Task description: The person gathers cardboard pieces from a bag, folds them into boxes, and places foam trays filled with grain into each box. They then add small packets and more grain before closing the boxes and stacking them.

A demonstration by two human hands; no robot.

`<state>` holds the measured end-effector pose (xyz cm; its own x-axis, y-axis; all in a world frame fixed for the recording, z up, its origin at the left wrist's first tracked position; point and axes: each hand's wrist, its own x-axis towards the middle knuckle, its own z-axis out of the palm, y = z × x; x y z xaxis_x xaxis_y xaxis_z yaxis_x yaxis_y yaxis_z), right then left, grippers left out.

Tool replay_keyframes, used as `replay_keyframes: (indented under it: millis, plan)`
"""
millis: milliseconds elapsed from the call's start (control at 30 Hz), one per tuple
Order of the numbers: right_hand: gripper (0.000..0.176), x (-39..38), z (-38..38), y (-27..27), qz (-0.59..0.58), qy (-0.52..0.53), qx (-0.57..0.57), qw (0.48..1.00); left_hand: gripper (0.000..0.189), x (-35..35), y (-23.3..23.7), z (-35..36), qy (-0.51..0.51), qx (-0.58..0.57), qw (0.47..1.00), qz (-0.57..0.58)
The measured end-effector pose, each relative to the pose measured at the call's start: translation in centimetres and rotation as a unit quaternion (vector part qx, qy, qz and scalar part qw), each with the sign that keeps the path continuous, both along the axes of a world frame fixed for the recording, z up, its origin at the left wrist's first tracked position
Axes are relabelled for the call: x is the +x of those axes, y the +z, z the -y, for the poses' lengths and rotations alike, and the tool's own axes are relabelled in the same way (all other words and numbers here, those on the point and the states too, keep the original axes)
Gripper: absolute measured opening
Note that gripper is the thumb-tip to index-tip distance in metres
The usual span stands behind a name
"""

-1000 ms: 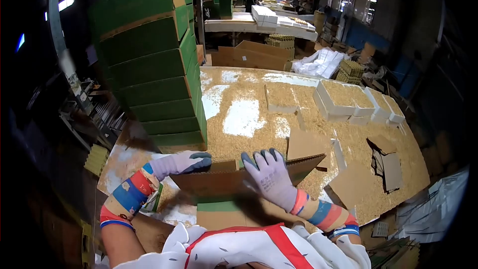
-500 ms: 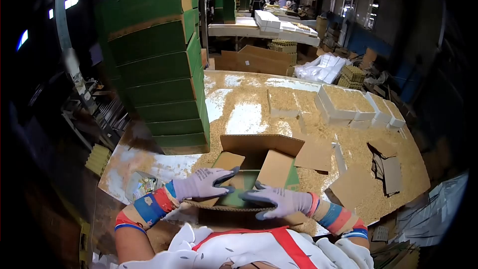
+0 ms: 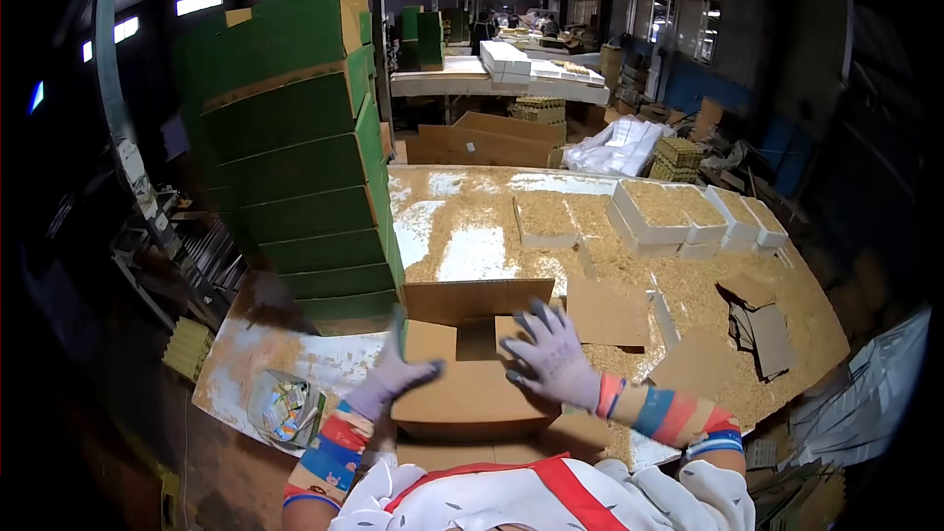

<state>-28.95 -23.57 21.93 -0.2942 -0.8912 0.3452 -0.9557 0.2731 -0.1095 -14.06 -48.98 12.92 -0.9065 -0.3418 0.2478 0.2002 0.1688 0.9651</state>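
Observation:
A brown cardboard box (image 3: 477, 398) sits at the table's near edge, its back flap upright and its inner flaps folded inward. My left hand (image 3: 395, 369), in a light glove with dark fingertips, is at the box's left side, thumb spread from the fingers. On the right, my right hand (image 3: 556, 354) has its fingers fanned out over the right flap. Neither hand grips anything. A tall stack of green boxes (image 3: 305, 177) rises behind my left hand.
White trays filled with shavings (image 3: 664, 211) stand at the back right of the table (image 3: 472, 251). Flat cardboard pieces (image 3: 605, 313) lie right of the box. A bag of small packets (image 3: 285, 408) is at the left edge. People are in the far background.
The near flap has come over the box opening, covering the green seen inside before. Both hands have moved apart and up, fingers spread wider. The view has shifted slightly.

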Motion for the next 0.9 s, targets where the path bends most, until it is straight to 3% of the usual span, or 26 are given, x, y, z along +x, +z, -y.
replay_keyframes:
  millis: [33,67,133,167,200,233,267,333,400,433,467,500,533,567,600,633,667,700,733,767,800,867,900]
  plan:
    - [0.061,-0.6,1.1,1.8,-0.197,0.030,-0.015,0.980,0.124,-0.4,-1.0,-0.5,0.070,-0.156,0.983,0.072]
    - [0.070,-2.2,2.6,2.9,-0.164,0.010,-0.025,0.986,0.129,-0.4,-2.1,-0.8,0.136,-0.308,0.931,0.142]
    - [0.057,-7.0,4.9,1.9,-0.152,-0.073,-0.165,0.972,0.127,0.8,0.4,-1.8,0.169,-0.360,0.912,0.105]
    - [0.053,-6.8,4.6,1.9,0.033,-0.052,0.026,0.998,0.125,1.1,1.2,-2.3,0.186,-0.382,0.901,0.085]
    - [0.052,-6.4,4.7,2.1,0.216,-0.025,0.209,0.954,0.125,1.6,1.0,-1.6,0.209,-0.376,0.899,0.078]
    - [0.056,-4.4,3.5,0.8,0.182,0.063,0.235,0.953,0.125,2.2,0.7,-0.7,0.234,-0.369,0.897,0.068]
    - [0.057,-1.8,2.0,1.4,0.027,0.119,0.308,0.943,0.125,2.3,0.5,-0.2,0.259,-0.357,0.895,0.057]
    - [0.067,-2.3,-1.5,-1.6,0.001,0.184,0.079,0.980,0.096,2.1,2.6,0.2,0.137,-0.200,0.938,0.248]
    - [0.072,-3.2,-3.6,-7.9,0.138,-0.093,0.015,0.986,0.083,1.7,4.6,0.5,0.002,-0.025,0.907,0.419]
    - [0.076,-3.1,-4.0,-9.0,0.201,-0.232,-0.019,0.952,0.087,1.0,3.3,1.5,0.010,-0.169,0.876,0.452]
    - [0.077,-3.0,-4.3,-9.7,0.276,-0.146,-0.013,0.950,0.085,1.0,2.3,2.3,-0.014,-0.207,0.843,0.497]
    - [0.078,-2.6,-4.0,-9.3,0.347,-0.057,-0.011,0.936,0.083,0.8,5.5,2.0,-0.038,-0.246,0.806,0.537]
    - [0.079,-2.6,-3.6,-8.9,0.412,0.032,-0.013,0.911,0.082,0.3,7.5,2.1,-0.059,-0.288,0.765,0.572]
    - [0.077,-2.6,-3.5,-7.7,0.559,0.021,-0.038,0.828,0.079,0.9,6.9,3.2,-0.013,-0.337,0.806,0.486]
    - [0.075,-2.5,-3.3,-6.4,0.704,-0.002,-0.087,0.705,0.057,1.7,9.3,2.0,0.039,-0.354,0.867,0.349]
    - [0.074,-2.5,-3.1,-5.1,0.803,-0.040,-0.138,0.578,0.044,2.4,6.8,2.5,0.094,-0.402,0.878,0.241]
    - [0.075,-2.4,-3.6,-5.7,0.739,-0.018,-0.145,0.658,0.038,3.3,2.9,3.0,0.147,-0.442,0.875,0.129]
    - [0.079,-2.4,-4.1,-6.3,0.660,-0.006,-0.154,0.735,0.039,3.0,0.0,3.1,0.106,-0.456,0.880,0.077]
    - [0.085,-2.3,-4.6,-6.9,0.575,-0.004,-0.165,0.801,0.042,3.4,-2.9,2.6,0.088,-0.467,0.877,0.071]
    - [0.086,-2.8,-5.3,-10.4,0.491,-0.026,-0.104,0.864,0.047,3.8,-5.7,2.2,0.070,-0.479,0.873,0.065]
    - [0.087,-3.5,-6.2,-13.9,0.399,-0.049,-0.037,0.915,0.049,4.2,-7.5,1.7,0.104,-0.381,0.915,0.082]
    - [0.086,-3.8,-7.6,-13.4,0.395,-0.042,0.039,0.917,0.053,2.6,-9.5,1.4,0.179,-0.170,0.963,0.109]
    - [0.085,-4.0,-8.4,-13.2,0.391,-0.037,0.078,0.916,0.056,0.8,-6.2,1.2,0.162,0.017,0.984,0.068]
